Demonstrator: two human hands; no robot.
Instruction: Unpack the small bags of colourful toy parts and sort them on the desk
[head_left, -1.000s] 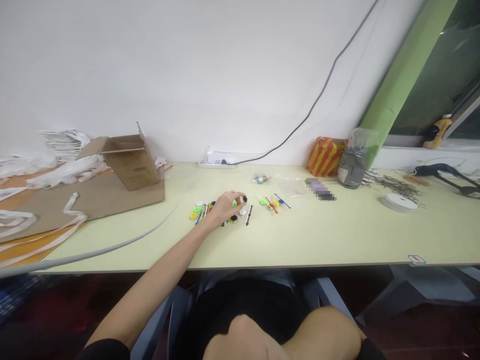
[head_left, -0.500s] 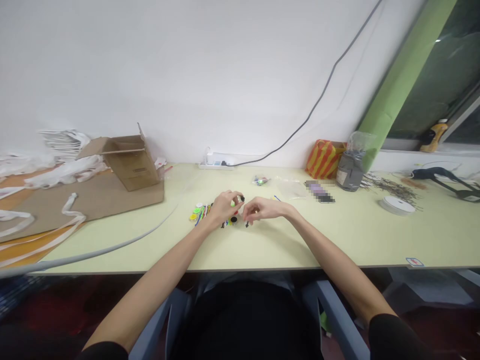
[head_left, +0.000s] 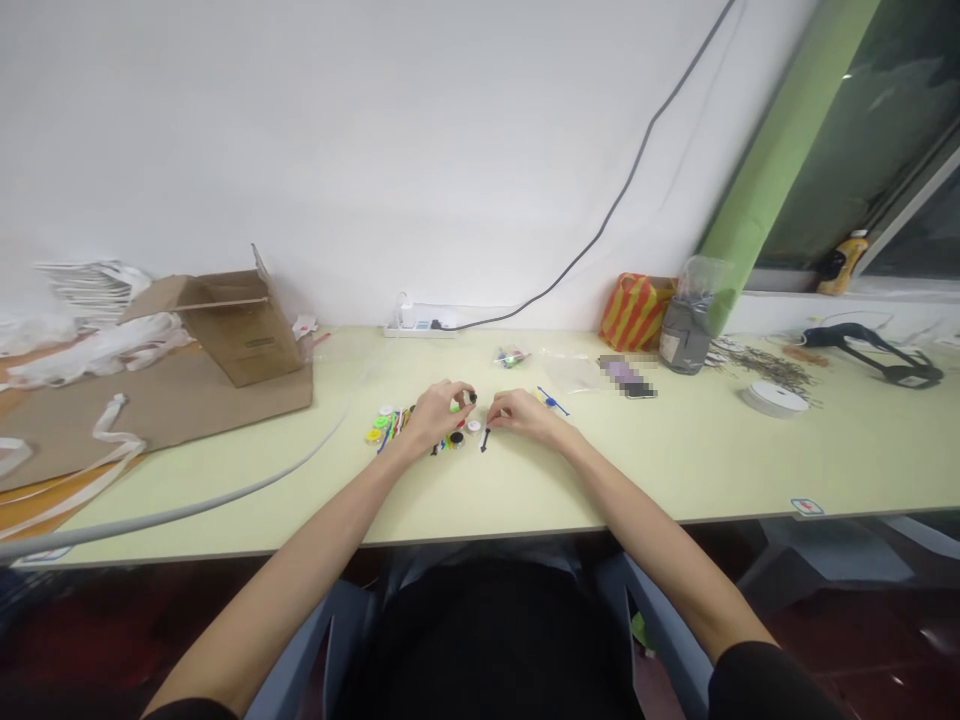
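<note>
My left hand (head_left: 437,412) rests on the pale yellow table (head_left: 660,470) with its fingers pinched on a small green and black plastic piece (head_left: 463,402). My right hand (head_left: 523,414) is beside it, fingers curled over a thin black stick (head_left: 484,439) that lies on the table. A scatter of small coloured plastic discs and sticks (head_left: 388,426) lies just left of my left hand. A blue stick piece (head_left: 553,401) shows behind my right hand.
An open cardboard box (head_left: 240,325) and flat cardboard sit at the left with white straps. A power strip (head_left: 417,322) is by the wall. A striped bag (head_left: 634,311), a grey jar (head_left: 682,335), a dark phone-like object (head_left: 628,377) and a tape roll (head_left: 777,396) lie to the right.
My right hand came up from my lap onto the table and closed in beside the left hand. The view has turned slightly, shifting things to the left.
</note>
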